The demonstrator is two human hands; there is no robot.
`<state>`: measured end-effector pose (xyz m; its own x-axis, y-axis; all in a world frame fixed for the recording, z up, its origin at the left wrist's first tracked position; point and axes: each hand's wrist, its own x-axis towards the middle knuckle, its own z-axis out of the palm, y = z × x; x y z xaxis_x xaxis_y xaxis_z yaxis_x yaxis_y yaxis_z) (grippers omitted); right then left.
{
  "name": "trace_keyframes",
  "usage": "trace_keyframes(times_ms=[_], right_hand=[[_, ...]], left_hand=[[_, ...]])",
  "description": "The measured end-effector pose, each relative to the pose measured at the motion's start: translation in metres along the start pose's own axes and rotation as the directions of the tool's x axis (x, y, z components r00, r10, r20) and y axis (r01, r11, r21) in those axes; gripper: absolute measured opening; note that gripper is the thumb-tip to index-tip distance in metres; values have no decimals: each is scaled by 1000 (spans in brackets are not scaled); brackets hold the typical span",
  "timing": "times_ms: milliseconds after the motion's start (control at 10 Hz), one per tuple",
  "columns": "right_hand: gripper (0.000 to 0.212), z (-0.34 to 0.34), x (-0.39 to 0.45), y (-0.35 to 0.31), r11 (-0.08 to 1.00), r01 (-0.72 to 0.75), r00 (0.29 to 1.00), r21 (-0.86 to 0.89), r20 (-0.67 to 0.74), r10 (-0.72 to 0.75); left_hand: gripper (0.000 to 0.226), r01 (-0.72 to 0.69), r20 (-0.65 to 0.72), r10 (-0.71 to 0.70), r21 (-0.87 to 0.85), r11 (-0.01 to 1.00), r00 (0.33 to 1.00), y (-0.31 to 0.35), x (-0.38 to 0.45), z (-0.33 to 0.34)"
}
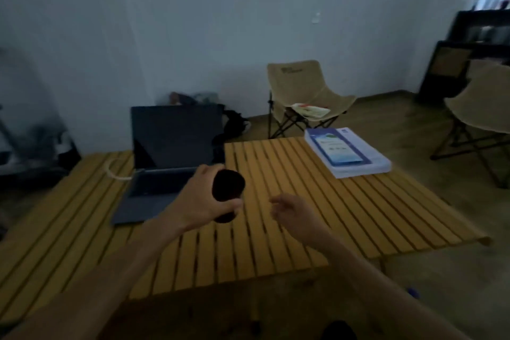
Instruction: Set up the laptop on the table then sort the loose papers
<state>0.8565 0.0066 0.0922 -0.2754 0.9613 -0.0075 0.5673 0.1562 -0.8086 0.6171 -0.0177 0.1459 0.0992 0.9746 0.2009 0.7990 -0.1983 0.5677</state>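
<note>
I observe the laptop (pixel 168 163) standing open on the left part of the slatted wooden tabletop (pixel 303 210), screen dark, with a pale cable (pixel 114 171) looping in at its left edge. My left hand (pixel 204 199) has its grip clamped round a dark rounded object (pixel 227 194), held above the tabletop just right of the laptop; what the object is I cannot tell. My right hand (pixel 292 211) hovers nearby, fingers loosely curled, holding nothing. A stack of papers (pixel 347 152) with a blue cover lies at the far right corner. A beige folding chair (pixel 300 96) stands behind, with more papers on its seat.
</note>
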Motion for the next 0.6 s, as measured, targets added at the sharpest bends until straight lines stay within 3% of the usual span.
trace_keyframes(times_ms=[100, 200, 300, 500, 600], right_hand=[[39, 74, 26, -22, 972, -48, 999, -230, 6, 50], [54, 140, 44, -31, 904, -42, 991, -425, 97, 92], [66, 180, 46, -42, 779, 55, 987, -624, 150, 51], [93, 200, 32, -44, 790, 5, 992, -614, 106, 75], [83, 197, 21, -55, 818, -44, 991, -574, 80, 109]], left_hand=[[87, 202, -178, -191, 45, 978, 965, -103, -39, -65], [87, 357, -286, -332, 39, 933, 899, -179, -61, -107], [82, 446, -334, -404, 56, 893, 852, -220, -78, -127], [88, 483, -237, -445, 134, 866, 864, -254, -89, -126], [115, 469, -237, -431, 136, 873, 871, -261, -97, -125]])
